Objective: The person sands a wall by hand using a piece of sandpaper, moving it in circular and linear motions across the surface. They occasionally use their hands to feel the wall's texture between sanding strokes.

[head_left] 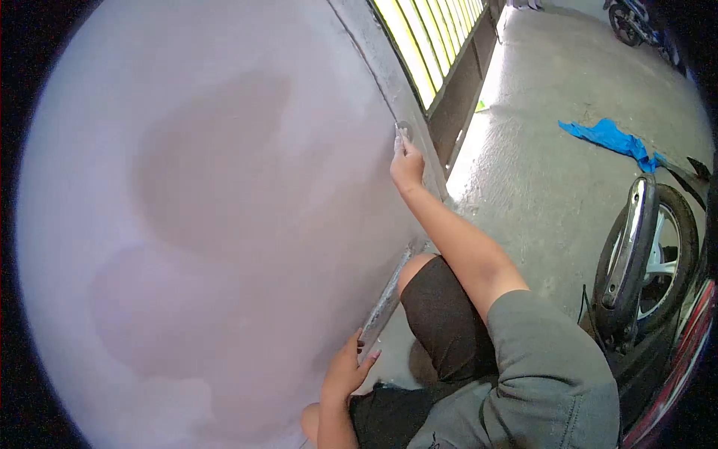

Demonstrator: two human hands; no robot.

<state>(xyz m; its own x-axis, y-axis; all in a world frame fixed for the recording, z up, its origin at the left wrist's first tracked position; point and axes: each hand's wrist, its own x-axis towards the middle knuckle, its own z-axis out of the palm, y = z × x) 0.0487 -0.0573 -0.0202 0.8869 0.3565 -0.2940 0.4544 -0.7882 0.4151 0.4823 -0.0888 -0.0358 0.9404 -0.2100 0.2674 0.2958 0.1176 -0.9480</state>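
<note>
Strip: the long, narrow, smeared grey strip (pixel 385 299) slants low beside the wall, close to your knee (pixel 416 274).
Left hand: yours (pixel 348 374) curls around its near end.
Right hand: yours (pixel 407 166) is nearly closed at the wall's edge; whether it grips anything, you cannot tell.
Wall: smooth, pale wall (pixel 224 187), softly shadowed.
Floor: grey concrete floor (pixel 523 179), beside a barred metal gate (pixel 462 112).
Around: crumpled blue cloth (pixel 607 137); black-tyred motorbike wheel (pixel 686 232) crowding your right.
</note>
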